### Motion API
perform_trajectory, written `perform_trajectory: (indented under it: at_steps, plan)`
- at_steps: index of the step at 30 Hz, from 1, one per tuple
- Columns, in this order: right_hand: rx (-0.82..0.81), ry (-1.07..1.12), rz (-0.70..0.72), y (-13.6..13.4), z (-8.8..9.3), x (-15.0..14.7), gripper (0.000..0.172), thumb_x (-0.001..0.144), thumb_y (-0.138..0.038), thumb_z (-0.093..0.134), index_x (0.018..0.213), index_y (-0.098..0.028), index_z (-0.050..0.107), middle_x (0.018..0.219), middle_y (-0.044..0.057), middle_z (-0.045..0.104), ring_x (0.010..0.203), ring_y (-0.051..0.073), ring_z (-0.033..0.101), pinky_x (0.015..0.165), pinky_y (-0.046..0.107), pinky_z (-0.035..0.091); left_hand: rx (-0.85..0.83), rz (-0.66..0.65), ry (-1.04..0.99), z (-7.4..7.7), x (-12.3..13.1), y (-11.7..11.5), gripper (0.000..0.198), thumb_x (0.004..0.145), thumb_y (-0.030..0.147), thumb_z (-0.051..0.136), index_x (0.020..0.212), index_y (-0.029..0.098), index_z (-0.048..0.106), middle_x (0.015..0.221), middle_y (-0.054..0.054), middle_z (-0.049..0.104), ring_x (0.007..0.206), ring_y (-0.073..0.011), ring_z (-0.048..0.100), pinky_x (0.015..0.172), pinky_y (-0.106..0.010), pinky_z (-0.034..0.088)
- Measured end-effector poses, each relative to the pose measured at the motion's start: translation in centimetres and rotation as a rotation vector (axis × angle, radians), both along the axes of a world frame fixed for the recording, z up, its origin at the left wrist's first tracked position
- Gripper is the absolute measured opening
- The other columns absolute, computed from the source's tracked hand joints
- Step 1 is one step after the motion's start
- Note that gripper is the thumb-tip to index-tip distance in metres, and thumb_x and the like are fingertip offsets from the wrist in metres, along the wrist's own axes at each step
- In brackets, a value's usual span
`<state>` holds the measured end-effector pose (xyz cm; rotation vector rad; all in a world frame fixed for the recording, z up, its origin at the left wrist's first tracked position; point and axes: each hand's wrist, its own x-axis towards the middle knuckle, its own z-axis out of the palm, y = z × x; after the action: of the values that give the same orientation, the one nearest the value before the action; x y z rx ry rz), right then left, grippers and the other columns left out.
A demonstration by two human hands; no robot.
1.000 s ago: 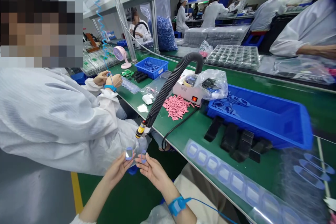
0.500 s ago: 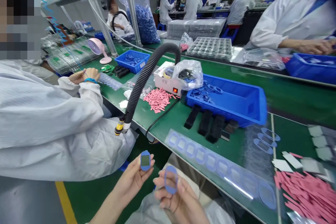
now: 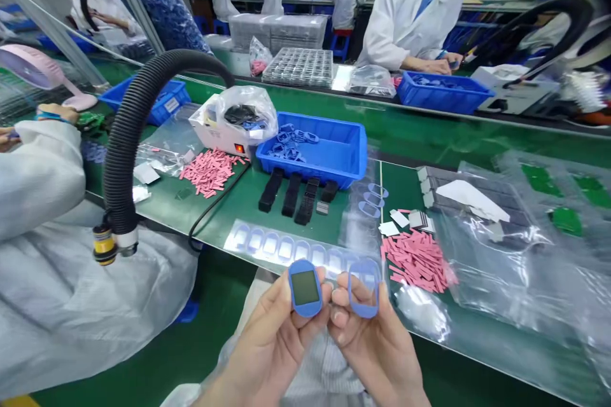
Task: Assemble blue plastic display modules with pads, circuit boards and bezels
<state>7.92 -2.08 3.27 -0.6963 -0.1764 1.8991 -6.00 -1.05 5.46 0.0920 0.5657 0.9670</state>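
Note:
My left hand (image 3: 279,331) grips a blue oval casing with a dark display (image 3: 305,288), its screen facing me. Beside it, my right hand (image 3: 377,350) pinches a thin blue oval frame (image 3: 363,315) with a clear window, held by its edges. The two pieces are close together but apart, in front of the table edge. Just beyond them lies a clear plastic strip (image 3: 233,243) carrying a row of oval window pieces, partly hidden by my hands. A few loose blue oval frames (image 3: 370,208) lie behind on clear film.
Behind stands a blue bin (image 3: 334,156) with blue parts, with black foam blocks (image 3: 291,194) before it. Pink strips (image 3: 420,261) are heaped at right and more pink strips (image 3: 210,172) at left. A black fume hose (image 3: 124,140) arches at left, near a co-worker's sleeve (image 3: 42,165).
My view has swung to the right. Both hands have come up and closer together, still holding the casing and the oval frame, which now are side by side in front of the strip.

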Motion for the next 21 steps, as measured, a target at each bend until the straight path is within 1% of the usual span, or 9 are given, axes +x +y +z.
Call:
perform_trajectory:
  at_steps: [2, 3, 5, 6, 9, 11, 16, 21]
  plan:
    - [-0.016, 0.045, -0.036, -0.2, 0.4, 0.7, 0.03, 0.072, -0.046, 0.073, 0.088, -0.021, 0.074, 0.079, 0.003, 0.075, 0.064, 0.01, 0.067, 0.056, 0.016, 0.052, -0.04, -0.01, -0.031, 0.4, 1.0, 0.0, 0.02, 0.089, 0.022, 0.057, 0.1, 0.013, 0.072, 0.093, -0.006, 0.078, 0.088, -0.0117, 0.071, 0.083, -0.019, 0.055]
    - [-0.021, 0.059, -0.049, -0.3, 0.4, 1.0, 0.029, 0.072, -0.045, 0.073, 0.088, -0.021, 0.074, 0.079, 0.003, 0.075, 0.064, 0.01, 0.067, 0.056, 0.016, 0.052, -0.063, -0.013, -0.037, 0.6, 1.4, 0.1, 0.023, 0.092, 0.019, 0.051, 0.1, 0.013, 0.072, 0.094, -0.006, 0.078, 0.089, -0.0112, 0.071, 0.083, -0.018, 0.055]
    - [-0.009, 0.085, -0.069, -0.5, 0.0, 1.7, 0.029, 0.073, -0.045, 0.072, 0.089, -0.021, 0.074, 0.08, 0.003, 0.075, 0.064, 0.009, 0.067, 0.057, 0.015, 0.052, -0.098, -0.02, -0.039, 0.8, 2.2, 0.1, 0.031, 0.096, 0.015, 0.041, 0.1, 0.012, 0.072, 0.095, -0.006, 0.077, 0.089, -0.011, 0.071, 0.083, -0.019, 0.055]
    - [0.014, 0.099, -0.075, -0.5, -0.3, 2.0, 0.03, 0.075, -0.046, 0.07, 0.091, -0.021, 0.074, 0.081, 0.003, 0.075, 0.065, 0.009, 0.068, 0.057, 0.015, 0.052, -0.107, -0.025, -0.037, 0.8, 2.5, 0.1, 0.032, 0.096, 0.015, 0.04, 0.1, 0.012, 0.072, 0.096, -0.007, 0.077, 0.089, -0.0114, 0.072, 0.083, -0.019, 0.055]
    - [0.093, 0.122, -0.09, -0.6, -1.2, 2.8, 0.03, 0.078, -0.047, 0.067, 0.094, -0.023, 0.073, 0.085, 0.004, 0.076, 0.068, 0.01, 0.069, 0.059, 0.016, 0.053, -0.131, -0.037, -0.037, 0.5, 3.2, 0.1, 0.029, 0.095, 0.016, 0.043, 0.102, 0.01, 0.071, 0.096, -0.009, 0.077, 0.09, -0.0134, 0.072, 0.084, -0.021, 0.055]
    - [0.106, 0.111, -0.108, -0.6, -1.5, 3.1, 0.029, 0.078, -0.047, 0.068, 0.093, -0.023, 0.073, 0.084, 0.003, 0.076, 0.069, 0.011, 0.069, 0.06, 0.016, 0.054, -0.142, -0.028, -0.051, 0.2, 3.5, 0.1, 0.026, 0.093, 0.016, 0.047, 0.102, 0.011, 0.071, 0.098, -0.009, 0.077, 0.091, -0.014, 0.071, 0.085, -0.021, 0.055]
    - [0.106, 0.055, -0.153, -0.6, -1.7, 3.6, 0.029, 0.076, -0.048, 0.068, 0.091, -0.024, 0.074, 0.082, 0.005, 0.075, 0.066, 0.013, 0.068, 0.058, 0.02, 0.055, -0.153, -0.013, -0.041, -0.1, 3.8, 0.1, 0.024, 0.092, 0.015, 0.049, 0.103, 0.012, 0.071, 0.102, -0.007, 0.076, 0.093, -0.0142, 0.071, 0.084, -0.021, 0.056]
    - [0.126, 0.05, -0.173, -0.5, -1.5, 3.9, 0.03, 0.077, -0.047, 0.067, 0.093, -0.023, 0.074, 0.08, 0.005, 0.074, 0.063, 0.012, 0.066, 0.057, 0.02, 0.054, -0.1, -0.003, -0.088, -0.4, 4.0, -0.2, 0.022, 0.091, 0.018, 0.054, 0.106, 0.015, 0.07, 0.108, -0.006, 0.074, 0.098, -0.014, 0.069, 0.089, -0.021, 0.054]
